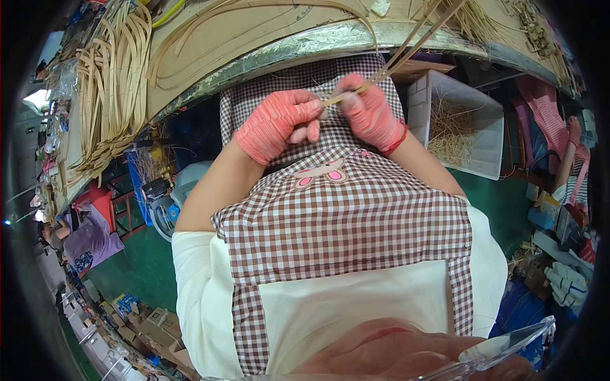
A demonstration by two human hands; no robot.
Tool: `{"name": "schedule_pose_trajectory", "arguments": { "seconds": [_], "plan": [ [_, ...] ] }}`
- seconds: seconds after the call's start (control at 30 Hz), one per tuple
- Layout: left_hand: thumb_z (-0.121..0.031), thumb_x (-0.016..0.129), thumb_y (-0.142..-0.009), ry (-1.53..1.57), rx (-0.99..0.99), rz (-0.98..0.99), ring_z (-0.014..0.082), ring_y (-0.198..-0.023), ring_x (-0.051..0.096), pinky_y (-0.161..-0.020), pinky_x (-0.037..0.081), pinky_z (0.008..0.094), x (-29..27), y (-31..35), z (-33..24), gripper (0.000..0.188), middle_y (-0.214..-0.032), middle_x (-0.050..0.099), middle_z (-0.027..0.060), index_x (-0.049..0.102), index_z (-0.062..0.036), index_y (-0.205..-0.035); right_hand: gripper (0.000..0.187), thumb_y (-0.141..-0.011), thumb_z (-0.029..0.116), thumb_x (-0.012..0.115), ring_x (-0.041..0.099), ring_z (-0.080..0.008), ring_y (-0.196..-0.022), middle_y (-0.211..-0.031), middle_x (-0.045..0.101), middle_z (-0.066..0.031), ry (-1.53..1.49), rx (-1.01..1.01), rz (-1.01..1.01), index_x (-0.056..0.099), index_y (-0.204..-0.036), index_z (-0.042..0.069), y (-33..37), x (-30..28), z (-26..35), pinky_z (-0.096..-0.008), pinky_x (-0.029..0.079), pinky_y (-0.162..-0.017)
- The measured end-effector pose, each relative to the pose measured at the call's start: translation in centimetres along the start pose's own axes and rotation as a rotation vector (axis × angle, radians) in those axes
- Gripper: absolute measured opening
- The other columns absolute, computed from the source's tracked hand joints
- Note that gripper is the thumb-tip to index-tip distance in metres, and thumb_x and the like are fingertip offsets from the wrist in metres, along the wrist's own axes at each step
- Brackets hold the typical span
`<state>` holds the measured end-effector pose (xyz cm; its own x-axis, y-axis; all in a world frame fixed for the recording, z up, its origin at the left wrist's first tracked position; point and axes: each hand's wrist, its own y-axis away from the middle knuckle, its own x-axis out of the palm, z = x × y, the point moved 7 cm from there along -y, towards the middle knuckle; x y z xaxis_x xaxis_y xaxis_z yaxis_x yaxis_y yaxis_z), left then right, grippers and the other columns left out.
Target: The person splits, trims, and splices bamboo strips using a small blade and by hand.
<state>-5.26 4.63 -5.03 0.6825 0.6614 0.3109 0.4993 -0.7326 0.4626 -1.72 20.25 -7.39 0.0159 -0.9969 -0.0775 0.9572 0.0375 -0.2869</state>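
Observation:
Pink-and-white knitted gloves cover both my hands, which are raised over my brown checked apron (343, 222). Thin tan bamboo strips (406, 54) run from between my hands up to the right, past the table edge. The strips' near end is pinched between thumb and fingers of my left hand (279, 124). My right hand (372, 114), its fingers curled, grips the same strips a little farther along. The fingertips of both hands are close together, and the short stretch between them is partly hidden.
Ahead of me curves a worktable (267, 47) with a silvery taped edge. A thick bundle of tan strips (114, 89) hangs over its left side. More strips (476, 22) lie at the far right. A translucent bin (489, 140) with fibre scraps stands right of my lap; a grey-blue machine (187, 184) stands left.

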Motion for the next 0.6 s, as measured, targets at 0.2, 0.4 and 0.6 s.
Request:
{"name": "schedule_pose_trajectory", "arguments": {
  "seconds": [0.2,0.4,0.6],
  "plan": [
    [-0.026,0.063,-0.098,0.084,0.022,0.004,0.0053,-0.051,0.045,-0.048,0.032,0.0186,0.4,-0.7,0.7,0.029,-0.073,0.066,0.0063,0.063,0.0016,-0.104,0.034,-0.102,0.035,0.055,0.062,-0.0182,-0.088,-0.092,0.065,-0.0072,-0.089,0.067,0.112,0.062,-0.103,0.001,-0.5,1.8,0.3,-0.0292,0.049,-0.084],
    [-0.026,0.060,-0.099,0.122,0.114,-0.075,0.0070,-0.051,0.048,-0.049,0.037,0.0191,-1.1,-1.2,-0.2,0.029,-0.075,0.067,0.0078,0.063,0.0019,-0.109,0.042,-0.101,0.042,0.054,0.065,-0.0284,-0.076,-0.081,0.066,-0.0149,0.107,0.231,0.016,0.066,-0.102,0.002,-1.2,0.4,-0.3,-0.0360,0.051,-0.075],
    [-0.028,0.061,-0.098,-0.686,0.243,-0.582,0.0120,-0.065,0.061,-0.059,0.048,0.0245,-5.9,-0.6,-3.5,0.040,-0.088,0.072,0.0116,0.060,0.0013,-0.125,0.044,-0.100,0.045,0.050,0.067,-0.0369,-0.083,-0.086,0.069,-0.0197,0.491,0.165,-0.002,0.065,-0.107,0.005,-2.4,-1.4,2.5,-0.0436,0.052,-0.075]
  ]
}}
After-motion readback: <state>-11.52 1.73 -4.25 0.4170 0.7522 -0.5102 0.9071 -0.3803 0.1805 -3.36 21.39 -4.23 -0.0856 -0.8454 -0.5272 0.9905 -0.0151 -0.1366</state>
